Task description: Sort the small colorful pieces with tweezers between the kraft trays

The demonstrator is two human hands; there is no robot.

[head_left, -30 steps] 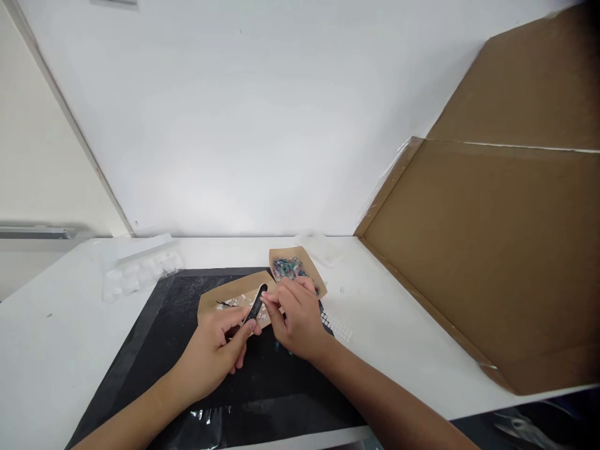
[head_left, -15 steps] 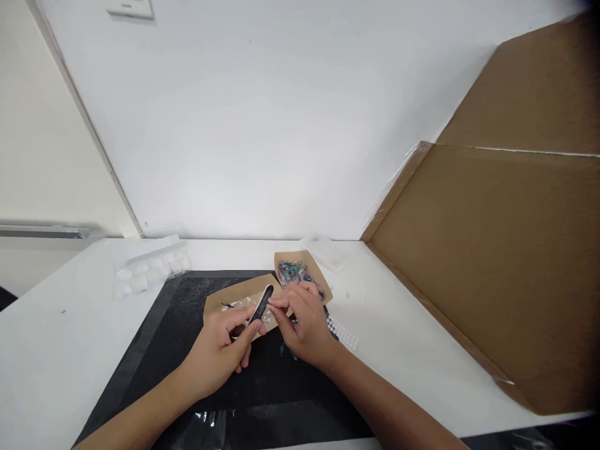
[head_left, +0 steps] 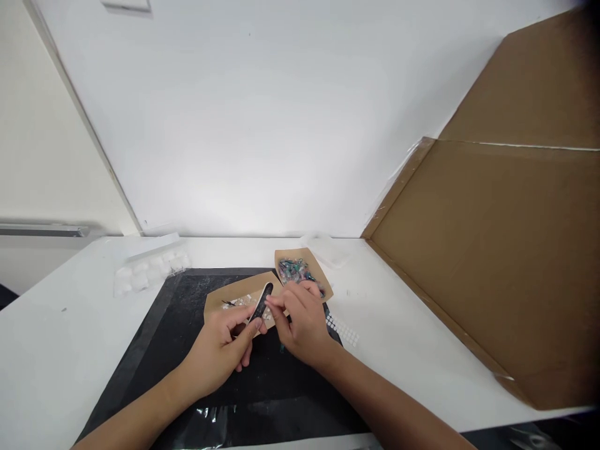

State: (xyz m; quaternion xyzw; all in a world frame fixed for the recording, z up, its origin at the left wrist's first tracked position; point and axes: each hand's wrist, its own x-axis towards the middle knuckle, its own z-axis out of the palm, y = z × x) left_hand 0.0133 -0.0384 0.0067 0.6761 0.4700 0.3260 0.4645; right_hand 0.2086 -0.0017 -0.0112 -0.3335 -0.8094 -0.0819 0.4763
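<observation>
My left hand [head_left: 219,350] is closed on a slim black tool [head_left: 260,303] that points up and away, its tip over a brown paper tray [head_left: 220,299] with small white pieces. My right hand [head_left: 302,323] is pinched, fingertips against the side of the black tool; what they hold is too small to make out. Just behind my right hand, a second brown paper tray [head_left: 284,256] holds a heap of bluish-green small parts [head_left: 294,270]. Both hands hover over a black mat [head_left: 187,369].
A clear plastic blister tray [head_left: 147,265] lies at the back left of the white table [head_left: 422,337]. A sheet of small white dots [head_left: 344,330] lies right of the mat. A large flattened cardboard sheet [head_left: 497,250] leans on the right. A clear lid [head_left: 330,249] sits near the wall.
Both hands stay together at the tool with only slight finger shifts. The camera view has drifted a little.
</observation>
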